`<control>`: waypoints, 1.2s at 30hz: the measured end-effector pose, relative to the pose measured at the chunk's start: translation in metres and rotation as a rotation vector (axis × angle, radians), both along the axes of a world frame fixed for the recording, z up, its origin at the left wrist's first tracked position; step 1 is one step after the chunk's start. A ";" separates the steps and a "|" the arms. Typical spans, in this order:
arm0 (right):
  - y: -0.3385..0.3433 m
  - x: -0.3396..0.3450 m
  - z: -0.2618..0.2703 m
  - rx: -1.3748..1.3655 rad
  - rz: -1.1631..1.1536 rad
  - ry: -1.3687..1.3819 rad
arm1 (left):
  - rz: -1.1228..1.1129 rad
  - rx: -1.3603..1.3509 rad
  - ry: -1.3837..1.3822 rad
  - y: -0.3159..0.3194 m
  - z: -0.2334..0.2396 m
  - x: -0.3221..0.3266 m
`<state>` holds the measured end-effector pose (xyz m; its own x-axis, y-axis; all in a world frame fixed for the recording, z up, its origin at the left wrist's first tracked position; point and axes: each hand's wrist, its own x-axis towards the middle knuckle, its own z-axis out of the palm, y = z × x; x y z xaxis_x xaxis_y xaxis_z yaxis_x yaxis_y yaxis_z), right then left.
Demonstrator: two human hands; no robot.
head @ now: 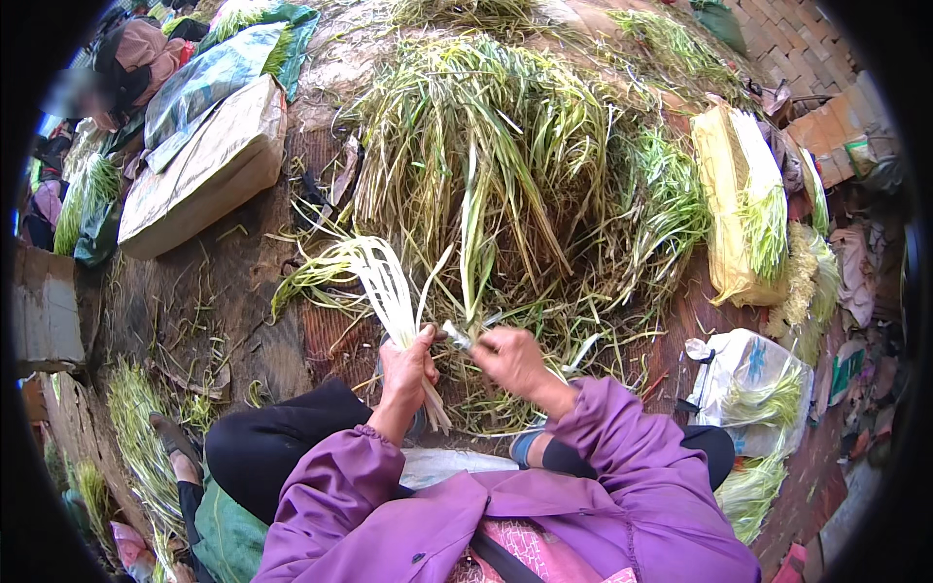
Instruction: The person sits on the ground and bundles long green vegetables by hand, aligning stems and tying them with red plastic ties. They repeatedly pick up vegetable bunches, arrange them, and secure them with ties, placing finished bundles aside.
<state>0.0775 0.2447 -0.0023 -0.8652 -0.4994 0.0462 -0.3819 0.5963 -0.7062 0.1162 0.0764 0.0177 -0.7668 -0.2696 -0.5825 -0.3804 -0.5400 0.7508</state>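
My left hand (407, 370) is closed around a bunch of long pale stalks (386, 288), probably garlic chives or a like leafy vegetable. Their yellow-green tips droop to the upper left and the cut-looking ends stick out below my fist. My right hand (510, 362) is a little to the right, fingers curled near a small whitish piece (458, 335) between the two hands; whether the fingers grip it is unclear. Just beyond my hands rises a large heap of green and yellowed stalks (496, 146), with loose leaves strewn around its base.
A long wrapped bundle (208, 167) lies at upper left, near another person (138, 58). At right are a yellow sack (718, 211) with pale stalks against it and a white sack (751, 379) bearing stalks. Another person's foot (175, 437) is at lower left, beside more stalks.
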 end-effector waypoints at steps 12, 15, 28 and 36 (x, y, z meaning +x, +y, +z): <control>-0.016 0.032 0.018 -0.327 -0.150 -0.817 | -0.096 0.087 -0.006 -0.003 0.014 0.009; -0.023 0.010 0.024 -0.589 -0.307 -0.958 | -0.129 -0.007 0.091 0.000 0.015 0.011; -0.013 0.029 0.053 -0.293 -0.164 -0.381 | 0.065 -0.116 0.208 -0.019 0.021 0.003; 0.109 0.057 -0.023 0.919 0.165 -0.603 | 0.169 -0.051 0.271 -0.041 0.032 -0.009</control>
